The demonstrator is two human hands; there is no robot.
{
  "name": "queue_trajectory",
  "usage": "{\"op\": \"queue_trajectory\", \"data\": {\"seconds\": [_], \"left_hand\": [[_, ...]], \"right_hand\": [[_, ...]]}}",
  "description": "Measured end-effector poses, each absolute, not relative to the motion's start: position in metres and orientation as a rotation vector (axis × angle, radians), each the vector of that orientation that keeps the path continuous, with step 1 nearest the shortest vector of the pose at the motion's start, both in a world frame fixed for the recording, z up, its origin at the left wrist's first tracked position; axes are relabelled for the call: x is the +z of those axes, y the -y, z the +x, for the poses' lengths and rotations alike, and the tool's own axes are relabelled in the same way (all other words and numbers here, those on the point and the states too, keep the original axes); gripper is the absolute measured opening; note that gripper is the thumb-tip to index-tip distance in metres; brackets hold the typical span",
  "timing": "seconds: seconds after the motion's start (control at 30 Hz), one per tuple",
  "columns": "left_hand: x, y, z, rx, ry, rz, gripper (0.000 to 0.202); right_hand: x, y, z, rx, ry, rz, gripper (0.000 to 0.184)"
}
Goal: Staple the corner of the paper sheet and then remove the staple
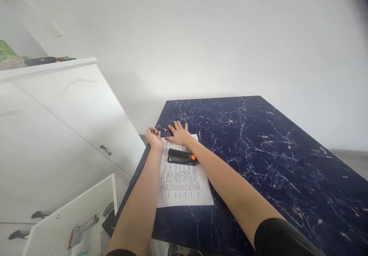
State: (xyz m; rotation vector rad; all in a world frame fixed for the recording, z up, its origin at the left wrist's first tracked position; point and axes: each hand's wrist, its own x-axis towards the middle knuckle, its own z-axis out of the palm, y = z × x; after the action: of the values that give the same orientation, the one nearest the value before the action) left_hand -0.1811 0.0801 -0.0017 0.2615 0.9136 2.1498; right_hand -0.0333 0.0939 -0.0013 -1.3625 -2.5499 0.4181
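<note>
A printed sheet of paper (179, 192) lies on the dark blue marbled table, near its left edge. On top of the paper rests a black stapler (181, 157) with an orange part at its right end; neither hand holds it. My right hand (178, 135) is flat with fingers spread across the far end of the sheet. Beside the paper's far left corner, at the table edge, my left hand (154, 137) is turned palm inward with its fingers curled, and no object shows in it.
The marbled table (253, 156) stretches away to the right and up to a white wall (212, 41). At left stands a white cabinet (69, 114) with dark handles and items on top. Below it, a white basket (71, 206) holds several small packets.
</note>
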Motion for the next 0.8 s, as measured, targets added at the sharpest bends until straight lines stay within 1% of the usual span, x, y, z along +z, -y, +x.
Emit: {"op": "queue_trajectory", "data": {"seconds": [0.1,0.17,0.27,0.33,0.37,0.47,0.53,0.67,0.8], "left_hand": [[-0.003,-0.082,-0.181,2.153,-0.905,0.252,0.016],[-0.004,-0.084,-0.181,2.149,-0.905,0.25,0.016],[-0.004,-0.085,-0.183,2.149,-0.907,0.251,0.017],[-0.005,-0.086,-0.183,2.152,-0.911,0.252,0.018],[-0.005,-0.086,-0.183,2.153,-0.914,0.253,0.018],[-0.006,-0.088,-0.183,2.149,-0.928,0.252,0.02],[-0.005,-0.088,-0.183,2.147,-0.945,0.241,0.02],[0.001,-0.084,-0.184,2.158,-0.984,0.226,0.02],[0.005,-0.079,-0.17,2.148,-0.995,0.257,0.02]], "right_hand": [[-0.002,-0.094,-0.031,0.416,2.512,-1.352,0.093],[-0.001,-0.094,-0.027,0.401,2.494,-1.307,0.085],[0.002,-0.09,-0.023,0.356,2.409,-1.166,0.062],[0.003,-0.084,-0.019,0.442,2.369,-0.977,0.046],[0.003,-0.081,-0.016,0.536,2.372,-0.859,0.042],[-0.002,-0.07,-0.005,0.844,2.46,-0.504,0.038],[-0.007,-0.066,0.001,0.915,2.535,-0.379,0.035],[-0.009,-0.064,0.018,0.935,2.616,-0.405,0.037],[-0.005,-0.071,0.078,0.968,2.597,-0.527,0.037]]}}
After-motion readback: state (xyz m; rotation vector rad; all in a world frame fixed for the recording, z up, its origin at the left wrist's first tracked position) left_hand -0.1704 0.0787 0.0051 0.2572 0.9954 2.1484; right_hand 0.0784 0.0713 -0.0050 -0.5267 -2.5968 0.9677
